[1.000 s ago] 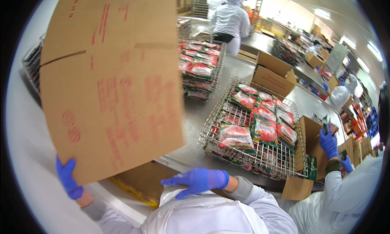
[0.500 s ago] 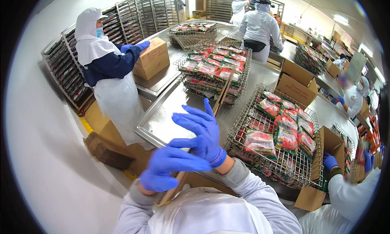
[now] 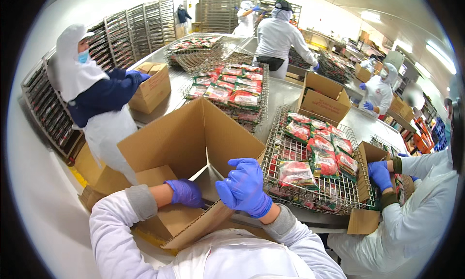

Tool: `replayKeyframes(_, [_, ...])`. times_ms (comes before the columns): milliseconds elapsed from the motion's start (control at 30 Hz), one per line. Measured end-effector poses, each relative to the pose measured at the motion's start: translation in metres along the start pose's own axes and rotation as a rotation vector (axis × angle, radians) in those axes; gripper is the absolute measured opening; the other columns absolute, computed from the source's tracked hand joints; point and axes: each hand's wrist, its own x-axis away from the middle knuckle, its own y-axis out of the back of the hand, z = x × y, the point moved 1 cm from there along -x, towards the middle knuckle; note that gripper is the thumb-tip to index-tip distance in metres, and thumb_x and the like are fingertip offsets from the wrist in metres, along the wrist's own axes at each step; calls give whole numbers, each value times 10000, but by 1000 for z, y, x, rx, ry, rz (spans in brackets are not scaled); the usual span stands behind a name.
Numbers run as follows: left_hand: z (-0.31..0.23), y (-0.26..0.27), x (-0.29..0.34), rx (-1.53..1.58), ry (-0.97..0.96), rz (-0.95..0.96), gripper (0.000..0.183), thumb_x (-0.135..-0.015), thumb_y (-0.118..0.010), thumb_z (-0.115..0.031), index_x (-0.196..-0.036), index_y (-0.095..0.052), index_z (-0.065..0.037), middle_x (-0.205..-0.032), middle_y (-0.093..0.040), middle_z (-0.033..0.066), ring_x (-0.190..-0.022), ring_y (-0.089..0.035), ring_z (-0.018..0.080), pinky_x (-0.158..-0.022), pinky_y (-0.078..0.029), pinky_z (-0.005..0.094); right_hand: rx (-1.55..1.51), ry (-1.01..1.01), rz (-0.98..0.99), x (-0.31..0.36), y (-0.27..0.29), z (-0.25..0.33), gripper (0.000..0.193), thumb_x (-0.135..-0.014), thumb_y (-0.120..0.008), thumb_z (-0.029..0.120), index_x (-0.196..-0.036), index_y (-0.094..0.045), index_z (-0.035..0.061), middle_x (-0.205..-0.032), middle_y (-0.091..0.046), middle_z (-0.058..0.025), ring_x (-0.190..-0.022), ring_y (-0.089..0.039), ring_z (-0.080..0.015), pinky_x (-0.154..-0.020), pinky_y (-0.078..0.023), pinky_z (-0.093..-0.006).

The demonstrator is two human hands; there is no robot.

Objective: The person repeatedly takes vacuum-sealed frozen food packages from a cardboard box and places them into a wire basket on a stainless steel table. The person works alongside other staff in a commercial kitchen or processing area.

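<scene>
white walls are enclosing a packing room, and a metal counter is running through it. nearest, the blue-gloved left hand is reaching down inside an open cardboard box, which is sitting just in front of the person's white apron. its fingertips are not showing, so whether it is pressing or gripping cannot be told. the right hand is resting by the box's near right wall, its fingers loosely curling; whether they are pinching cardboard cannot be told either. judging by the inner flaps, the person is probably opening out the box and folding its bottom. the next move is seemingly calling for pressing those flaps flat while the right hand is steadying the wall.

just beyond, 1 wire tray is carrying red, white and green packets. to its right, 1 co-worker's gloved hand is working at another box. farther off, a 2nd tray stack is holding similar packets. at far left, 1 co-worker in dark blue is handling a brown carton, and tall racks are standing behind.
</scene>
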Motion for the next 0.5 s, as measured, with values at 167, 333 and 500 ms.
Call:
replayKeyframes(167, [-11,114,-21,-182,-353,-1198,261,-808,-648,-285,-985,-643,-94,-899,-629,98,-845,-607,298,-787,-473,453,-27,23,30,-9,-16,3,280,-732,-700,151,-527,-511,125,-545,-419,-38,-577,-491,-220,-787,-496,-373])
replayKeyframes(333, [23,34,3,79,-331,-764,68,-863,-617,-192,-893,-676,-178,-777,-626,94,-740,-616,302,-679,-470,450,41,-84,-106,-7,-24,-33,271,-790,-672,220,-558,-556,142,-526,-437,-41,-570,-510,-228,-806,-490,-383])
replayKeyframes(500, [76,101,39,-464,24,-926,143,-765,-647,-110,-902,-620,-79,-747,-583,148,-720,-597,295,-641,-463,413,-94,-429,525,-18,-91,-58,342,-892,-589,314,-631,-592,93,-624,-579,-136,-684,-596,-325,-701,-453,-447])
